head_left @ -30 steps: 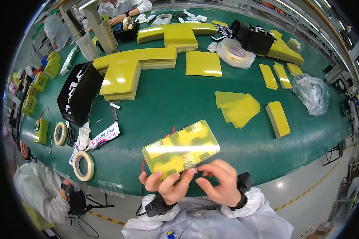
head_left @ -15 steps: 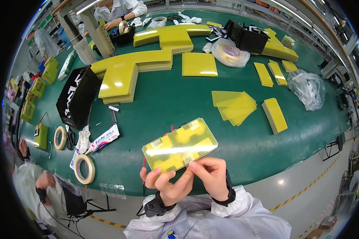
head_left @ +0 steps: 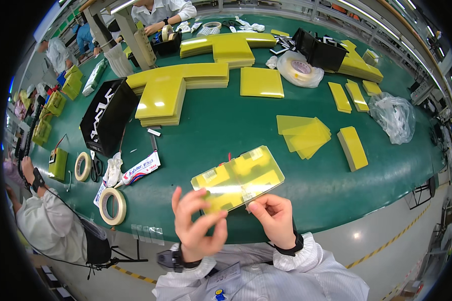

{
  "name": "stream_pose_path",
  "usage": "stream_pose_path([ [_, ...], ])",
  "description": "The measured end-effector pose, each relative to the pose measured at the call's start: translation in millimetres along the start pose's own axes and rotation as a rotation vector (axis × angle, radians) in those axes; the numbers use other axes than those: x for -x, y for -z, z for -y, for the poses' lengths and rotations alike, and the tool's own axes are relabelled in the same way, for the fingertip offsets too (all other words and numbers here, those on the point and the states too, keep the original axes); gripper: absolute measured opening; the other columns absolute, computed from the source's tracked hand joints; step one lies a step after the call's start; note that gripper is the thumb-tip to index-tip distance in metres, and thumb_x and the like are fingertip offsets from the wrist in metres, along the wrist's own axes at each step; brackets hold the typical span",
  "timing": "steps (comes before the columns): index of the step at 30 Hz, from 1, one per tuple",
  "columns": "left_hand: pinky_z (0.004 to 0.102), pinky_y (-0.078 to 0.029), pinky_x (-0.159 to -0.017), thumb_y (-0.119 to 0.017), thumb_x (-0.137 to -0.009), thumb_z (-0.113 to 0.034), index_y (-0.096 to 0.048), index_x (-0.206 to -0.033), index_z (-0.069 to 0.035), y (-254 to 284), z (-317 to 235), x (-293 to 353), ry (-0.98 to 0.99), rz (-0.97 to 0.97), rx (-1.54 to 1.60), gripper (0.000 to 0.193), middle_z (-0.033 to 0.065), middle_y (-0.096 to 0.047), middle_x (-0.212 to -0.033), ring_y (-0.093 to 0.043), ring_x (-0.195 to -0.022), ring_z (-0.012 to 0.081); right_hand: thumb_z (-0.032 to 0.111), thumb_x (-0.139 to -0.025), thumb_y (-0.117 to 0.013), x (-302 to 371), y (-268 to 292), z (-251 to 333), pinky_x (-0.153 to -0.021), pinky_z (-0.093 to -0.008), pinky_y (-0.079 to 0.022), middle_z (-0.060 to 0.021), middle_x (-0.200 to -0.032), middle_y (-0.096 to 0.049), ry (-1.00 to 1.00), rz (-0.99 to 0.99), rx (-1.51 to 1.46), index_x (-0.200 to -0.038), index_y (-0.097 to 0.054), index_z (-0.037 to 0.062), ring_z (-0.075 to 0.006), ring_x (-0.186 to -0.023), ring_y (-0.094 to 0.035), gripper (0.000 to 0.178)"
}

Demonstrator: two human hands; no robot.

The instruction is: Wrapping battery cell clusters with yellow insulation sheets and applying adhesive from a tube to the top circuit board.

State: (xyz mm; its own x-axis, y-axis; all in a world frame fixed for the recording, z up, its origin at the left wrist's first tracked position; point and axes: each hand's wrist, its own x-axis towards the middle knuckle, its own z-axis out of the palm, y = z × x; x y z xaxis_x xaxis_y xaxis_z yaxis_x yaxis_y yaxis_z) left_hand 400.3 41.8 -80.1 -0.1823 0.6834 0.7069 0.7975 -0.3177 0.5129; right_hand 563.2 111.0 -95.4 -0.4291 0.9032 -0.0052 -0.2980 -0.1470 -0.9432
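The right grip (head_left: 276, 221) is closed in a pinch, thumb and fingers together on the near edge of the yellow pack (head_left: 237, 178). The left grip (head_left: 200, 230) is loose, its fingers spread and blurred; they overlap the pack's near left part, and I cannot tell whether they touch it. The pack is up in front of the person, over the near part of the green bench (head_left: 226, 128), slanted so that its right end points away.

It is a flat, oblong box shape with a glossy, see-through yellow face and a paler, clear-looking rim. Brighter yellow blocks show through the face, with duller, greenish patches between them. A white streak of glare runs across the middle. Three pale labels with fine dark stripes show: one toward the left end, one near the far right corner, and one at the near edge just beside the right thumb. A short bit of red wire (head_left: 230, 157) sticks out past the far edge.

Beyond the pack lie fanned yellow sheets (head_left: 304, 136) and a stack of narrow yellow cards (head_left: 353, 149); to its left are a white tube (head_left: 141, 168) and a tape roll (head_left: 119, 216).
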Motion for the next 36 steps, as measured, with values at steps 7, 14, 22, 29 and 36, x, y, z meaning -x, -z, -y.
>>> stream_pose_path([
  [7, 0.0532, -0.025, -0.107, -0.067, -0.078, -0.027, -0.06, -0.119, -0.006, -16, -35, -73, -0.103, 0.566, -0.246, 0.046, 0.0153, -0.053, -0.131, -0.046, -0.125, 0.0329, 0.002, -0.083, -0.062, -2, 3, -14, -0.056, -0.0237, -0.041, -0.0054, -0.07, -0.06, 0.259, -0.027, 0.262, -0.084, -0.063, -0.0011, -0.0102, -0.06, -0.051, 0.003],
  [14, 0.0563, -0.024, -0.106, -0.065, -0.081, -0.022, -0.062, -0.119, -0.006, -25, -34, -74, -0.134, 0.61, -0.256, 0.041, 0.0141, -0.056, -0.128, -0.047, -0.126, 0.0323, 0.003, -0.084, -0.062, -1, 2, -9, -0.059, -0.0274, -0.046, -0.0105, -0.076, -0.062, 0.251, -0.058, 0.311, -0.088, -0.061, -0.0019, -0.0183, -0.065, -0.059, 0.006],
  [22, 0.0564, -0.022, -0.107, -0.063, -0.081, -0.017, -0.063, -0.118, -0.006, -28, -33, -74, -0.135, 0.605, -0.234, 0.039, 0.0156, -0.057, -0.126, -0.05, -0.123, 0.033, 0.003, -0.084, -0.064, -3, 5, -17, -0.059, -0.0269, -0.045, -0.0082, -0.072, -0.062, 0.25, -0.062, 0.263, -0.081, -0.06, -0.0019, -0.017, -0.065, -0.059, 0.007],
  [29, 0.0537, -0.024, -0.108, -0.057, -0.083, -0.013, -0.062, -0.12, -0.008, -15, -27, -93, -0.134, 0.741, -0.119, 0.038, 0.0161, -0.058, -0.126, -0.05, -0.123, 0.0342, 0.007, -0.083, -0.068, -3, 4, -20, -0.057, -0.0256, -0.044, -0.0062, -0.07, -0.062, 0.223, -0.054, 0.169, -0.078, -0.061, -0.0001, -0.0131, -0.062, -0.057, 0.011],
  [36, 0.0532, -0.026, -0.108, -0.06, -0.081, -0.006, -0.066, -0.116, -0.015, -12, -5, -103, -0.111, 0.794, 0.045, 0.037, 0.0105, -0.062, -0.122, -0.05, -0.122, 0.0325, 0.008, -0.084, -0.068, -3, 4, -16, -0.055, -0.0251, -0.041, -0.0058, -0.069, -0.061, 0.23, -0.046, 0.221, -0.076, -0.061, -0.0002, -0.0119, -0.06, -0.055, 0.014],
])
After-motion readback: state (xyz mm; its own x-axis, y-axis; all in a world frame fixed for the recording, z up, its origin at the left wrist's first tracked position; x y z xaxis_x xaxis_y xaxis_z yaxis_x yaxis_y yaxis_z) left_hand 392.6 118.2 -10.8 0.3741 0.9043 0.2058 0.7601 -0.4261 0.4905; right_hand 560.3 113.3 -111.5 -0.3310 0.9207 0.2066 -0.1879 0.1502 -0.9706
